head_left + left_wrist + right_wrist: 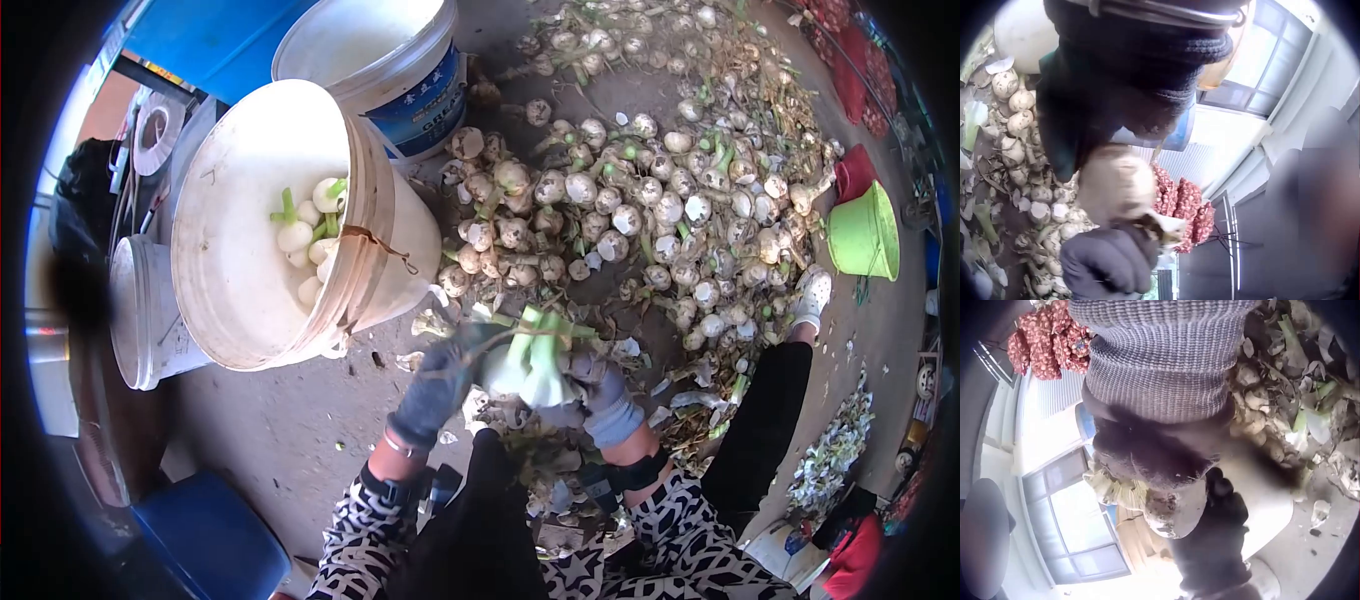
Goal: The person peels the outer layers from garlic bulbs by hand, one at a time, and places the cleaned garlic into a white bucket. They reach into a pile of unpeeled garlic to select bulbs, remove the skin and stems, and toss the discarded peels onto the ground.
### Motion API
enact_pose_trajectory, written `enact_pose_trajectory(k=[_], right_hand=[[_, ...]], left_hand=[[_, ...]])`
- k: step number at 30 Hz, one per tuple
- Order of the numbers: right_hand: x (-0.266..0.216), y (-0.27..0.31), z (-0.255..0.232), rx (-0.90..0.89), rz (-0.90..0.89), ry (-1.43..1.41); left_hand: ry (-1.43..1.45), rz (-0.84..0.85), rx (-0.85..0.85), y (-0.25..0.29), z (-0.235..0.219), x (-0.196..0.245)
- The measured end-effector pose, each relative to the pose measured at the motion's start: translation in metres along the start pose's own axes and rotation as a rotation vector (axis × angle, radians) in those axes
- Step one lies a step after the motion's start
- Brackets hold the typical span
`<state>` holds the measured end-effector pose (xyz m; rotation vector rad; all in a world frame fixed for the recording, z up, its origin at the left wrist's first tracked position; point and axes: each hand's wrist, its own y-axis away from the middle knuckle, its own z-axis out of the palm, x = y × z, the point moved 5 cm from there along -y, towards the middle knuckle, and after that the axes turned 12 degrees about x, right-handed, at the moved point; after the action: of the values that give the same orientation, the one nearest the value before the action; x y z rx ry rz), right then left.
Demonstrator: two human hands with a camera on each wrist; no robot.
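Observation:
Both hands wear dark knit gloves and meet at one garlic bulb (pixel 503 370) with thick pale-green leaves (pixel 543 362) standing out of it. My left hand (pixel 447 375) holds the bulb from the left. On the other side, the curled fingers of my right hand (pixel 607 400) grip it, loose skin bunched beside them. The left wrist view has the bulb (pixel 1116 184), blurred, between the left glove and the right fingers (pixel 1107 259). In the right wrist view its white, dirt-stained side (pixel 1185 515) shows below the right glove, with the left hand (pixel 1210 531) behind it.
A white bucket (pixel 395 215) tilts at the left, with several cleaned bulbs (pixel 295 237) inside. Behind it is another bucket (pixel 425 105) with a blue label. Unpeeled garlic (pixel 650 190) heaps over the floor ahead. A green tub (pixel 862 235) lies at right; peelings (pixel 530 450) litter the ground.

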<state>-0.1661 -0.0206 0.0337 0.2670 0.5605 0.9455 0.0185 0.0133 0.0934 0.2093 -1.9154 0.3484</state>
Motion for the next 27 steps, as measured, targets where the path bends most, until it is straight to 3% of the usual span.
enact_pose_trajectory(k=[2, 3, 4, 6, 7, 8, 10, 11, 12, 14, 16, 17, 18, 20, 22, 24, 26, 27], right_hand=[[0.007, 0.002, 0.012, 0.065, -0.047, 0.044], [0.002, 0.007, 0.032, -0.011, -0.092, 0.0], [0.008, 0.007, 0.024, -0.009, -0.096, -0.004], [0.023, 0.006, 0.002, -0.049, -0.074, -0.125], [0.014, 0.003, 0.037, -0.06, -0.052, -0.311], [0.004, 0.02, 0.059, -0.515, 0.136, -0.5], [0.018, 0.044, -0.004, 0.203, 0.309, -0.753], [-0.01, 0.064, 0.022, 0.877, -0.031, -0.476], [0.006, 0.067, 0.004, 0.879, -0.03, -0.482], [0.007, 0.089, -0.035, 0.603, -0.787, 0.344], [0.005, 0.124, -0.021, -0.01, -0.133, -0.292], [0.001, 0.122, -0.005, -0.004, -0.13, -0.293], [0.005, 0.157, -0.009, 0.0, -0.117, -0.012], [0.005, 0.221, -0.018, 0.001, -0.091, 0.552], [-0.024, 0.158, 0.036, -0.002, -0.069, 1.119], [-0.035, 0.145, 0.067, 0.007, -0.036, 1.692], [-0.033, 0.117, 0.052, 0.431, -0.2, 2.104], [-0.039, 0.106, 0.064, 0.48, -0.447, 1.893]], left_hand=[[0.587, -0.398, -0.213, 0.008, 0.01, 0.036], [0.253, -0.201, -0.294, 0.001, 0.011, 0.04], [0.252, -0.201, -0.3, 0.0, 0.014, 0.034], [0.661, -0.601, -0.402, 0.008, 0.03, 0.008], [0.864, -0.724, -0.369, 0.01, 0.036, 0.011], [0.894, -0.698, -0.356, 0.013, 0.038, 0.0], [1.132, -0.8, -0.314, 0.015, 0.036, -0.009], [1.216, -0.74, -0.238, 0.006, 0.038, -0.007], [1.284, -0.799, -0.165, 0.005, 0.037, -0.003], [1.304, -0.831, -0.192, 0.0, 0.036, 0.007], [1.398, -0.834, -0.165, -0.008, 0.042, 0.012], [1.496, -0.835, -0.136, -0.009, 0.043, 0.013], [1.49, -0.76, -0.111, -0.009, 0.041, 0.005], [1.579, -0.955, 0.01, -0.011, 0.041, -0.022], [1.519, -1.03, 0.087, -0.01, 0.038, -0.017], [1.502, -0.881, -0.057, -0.009, 0.041, -0.009], [1.525, -0.924, -0.169, -0.007, 0.048, -0.018], [1.199, -0.87, -0.127, -0.004, 0.047, -0.026]])
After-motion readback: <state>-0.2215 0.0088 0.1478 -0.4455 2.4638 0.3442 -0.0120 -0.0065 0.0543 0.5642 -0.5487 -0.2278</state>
